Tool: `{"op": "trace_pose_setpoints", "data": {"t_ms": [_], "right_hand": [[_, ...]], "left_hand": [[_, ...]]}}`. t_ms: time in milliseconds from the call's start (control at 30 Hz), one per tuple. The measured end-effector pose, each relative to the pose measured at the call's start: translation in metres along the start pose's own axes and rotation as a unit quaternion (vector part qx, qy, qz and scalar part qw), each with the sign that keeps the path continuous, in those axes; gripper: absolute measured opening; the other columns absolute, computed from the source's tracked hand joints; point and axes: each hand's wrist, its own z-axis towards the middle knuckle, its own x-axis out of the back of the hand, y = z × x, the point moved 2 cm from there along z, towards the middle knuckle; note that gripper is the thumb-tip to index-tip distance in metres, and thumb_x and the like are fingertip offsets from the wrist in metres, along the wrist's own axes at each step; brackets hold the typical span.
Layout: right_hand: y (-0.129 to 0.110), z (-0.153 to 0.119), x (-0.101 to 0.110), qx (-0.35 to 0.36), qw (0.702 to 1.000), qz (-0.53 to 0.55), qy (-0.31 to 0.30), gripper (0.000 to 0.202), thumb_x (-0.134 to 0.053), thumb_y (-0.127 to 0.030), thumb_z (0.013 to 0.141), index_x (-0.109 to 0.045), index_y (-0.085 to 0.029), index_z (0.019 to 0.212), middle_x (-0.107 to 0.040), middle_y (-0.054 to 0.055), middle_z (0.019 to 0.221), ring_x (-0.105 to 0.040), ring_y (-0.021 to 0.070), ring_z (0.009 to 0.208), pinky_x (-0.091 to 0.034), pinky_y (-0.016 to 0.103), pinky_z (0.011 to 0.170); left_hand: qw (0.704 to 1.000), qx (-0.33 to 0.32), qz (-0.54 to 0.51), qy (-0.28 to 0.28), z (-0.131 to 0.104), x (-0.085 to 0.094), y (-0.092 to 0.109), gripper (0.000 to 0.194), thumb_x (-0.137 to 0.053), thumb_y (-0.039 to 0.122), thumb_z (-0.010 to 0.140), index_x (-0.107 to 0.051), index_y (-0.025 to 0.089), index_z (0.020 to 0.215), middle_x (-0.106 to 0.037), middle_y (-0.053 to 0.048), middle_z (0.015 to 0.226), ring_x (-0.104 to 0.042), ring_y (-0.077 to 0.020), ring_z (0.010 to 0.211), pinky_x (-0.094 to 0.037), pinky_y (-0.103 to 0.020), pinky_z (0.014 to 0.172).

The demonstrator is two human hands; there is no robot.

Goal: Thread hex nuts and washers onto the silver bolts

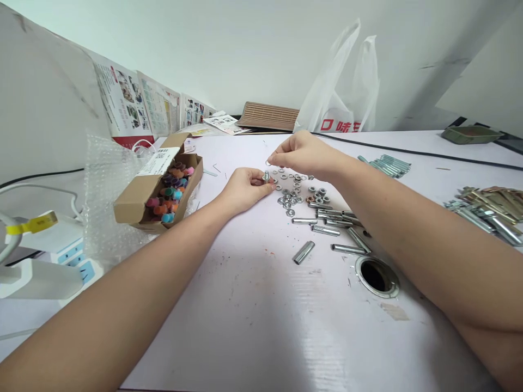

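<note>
My left hand (245, 191) is closed around an upright metal bolt (267, 176), whose threaded end pokes up between thumb and fingers. Just above it, my right hand (301, 153) pinches a thin ring-shaped washer (267, 163) at its fingertips, apart from the bolt. Flat washers (283, 177) lie scattered beside and beneath the hands. Closer to me is a cluster of flanged nuts (292, 199), with thicker nuts (322, 191) to its right. Several metal sleeves (325, 231) lie on the white table (245, 326), partly hidden by my right forearm.
At left, an open cardboard box (133, 202) of colourful plastic pieces stands by bubble wrap (104, 190) and a power strip (86, 271). Bolts (490, 215) are piled at right, studs (388, 165) farther back. A round hole (376, 275) pierces the table. A plastic bag (341, 92) stands behind.
</note>
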Motion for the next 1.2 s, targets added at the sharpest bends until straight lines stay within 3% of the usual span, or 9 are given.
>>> {"op": "trace_pose_setpoints", "data": {"t_ms": [133,367,633,767,900,967,1100,1200], "right_hand": [[-0.01,-0.007,0.0,0.01,0.999,0.014,-0.051,0.013,-0.065,-0.028,0.078,-0.069,-0.017,0.071,-0.043,0.002,0.056,-0.033,0.0124,0.051,-0.027,0.031,0.047],[-0.009,-0.007,0.001,-0.006,0.999,0.03,-0.045,0.022,-0.065,-0.029,0.079,-0.059,-0.018,0.061,-0.044,0.004,0.058,-0.031,0.0119,0.051,-0.023,0.032,0.047],[-0.006,-0.006,-0.003,0.001,0.998,0.015,-0.068,0.02,-0.066,-0.032,0.079,-0.062,-0.019,0.065,-0.041,0.002,0.058,-0.031,0.0118,0.051,-0.023,0.031,0.045],[-0.004,-0.006,0.01,-0.039,0.998,-0.036,-0.041,0.029,-0.066,-0.045,0.081,-0.063,-0.019,0.069,-0.046,0.004,0.059,-0.035,0.0126,0.05,-0.027,0.032,0.046],[0.011,-0.005,0.037,-0.083,0.988,-0.127,-0.008,0.034,-0.065,-0.053,0.081,-0.068,-0.019,0.081,-0.061,0.01,0.076,-0.05,0.0181,0.06,-0.037,0.034,0.051],[0.024,-0.004,0.048,-0.102,0.974,-0.2,-0.041,0.034,-0.068,-0.053,0.078,-0.07,-0.02,0.085,-0.065,0.011,0.085,-0.057,0.0225,0.07,-0.041,0.036,0.057],[0.05,-0.005,0.049,-0.135,0.925,-0.307,-0.177,0.039,-0.074,-0.057,0.068,-0.071,-0.02,0.081,-0.068,0.01,0.088,-0.061,0.0264,0.076,-0.043,0.036,0.059],[0.057,-0.006,0.039,-0.14,0.913,-0.328,-0.197,0.049,-0.072,-0.068,0.064,-0.069,-0.02,0.074,-0.067,0.01,0.079,-0.06,0.0248,0.068,-0.041,0.036,0.056]], "left_hand": [[1.0,-0.014,0.0,0.0,-0.002,0.0,0.003,0.023,-0.076,0.034,0.072,-0.072,0.013,0.08,-0.069,-0.003,0.07,-0.052,-0.0097,0.058,-0.036,-0.023,0.056],[1.0,-0.011,0.001,-0.01,0.0,0.0,0.002,0.025,-0.074,0.034,0.074,-0.072,0.011,0.084,-0.071,-0.006,0.076,-0.056,-0.011,0.062,-0.037,-0.023,0.056],[1.0,-0.02,0.021,0.002,-0.001,0.001,0.0,0.026,-0.074,0.035,0.074,-0.072,0.011,0.082,-0.069,-0.004,0.07,-0.052,-0.0101,0.057,-0.033,-0.024,0.053],[1.0,-0.007,0.004,-0.001,-0.001,0.001,0.002,0.023,-0.075,0.033,0.073,-0.071,0.012,0.082,-0.07,-0.005,0.073,-0.056,-0.011,0.062,-0.037,-0.023,0.057],[1.0,-0.001,-0.019,-0.005,0.0,0.0,0.001,0.023,-0.075,0.031,0.073,-0.071,0.012,0.084,-0.072,-0.007,0.078,-0.061,-0.0129,0.069,-0.043,-0.024,0.063],[1.0,-0.005,-0.02,-0.006,0.001,0.0,-0.001,0.023,-0.075,0.03,0.073,-0.071,0.012,0.085,-0.072,-0.007,0.081,-0.062,-0.0133,0.072,-0.044,-0.025,0.066],[1.0,0.003,-0.007,-0.006,0.001,0.0,-0.002,0.023,-0.074,0.032,0.074,-0.071,0.012,0.086,-0.072,-0.007,0.081,-0.062,-0.0132,0.071,-0.043,-0.025,0.065],[1.0,0.004,-0.002,-0.005,0.0,0.0,-0.001,0.023,-0.074,0.032,0.074,-0.071,0.013,0.086,-0.073,-0.007,0.081,-0.062,-0.0133,0.071,-0.043,-0.025,0.065]]}}
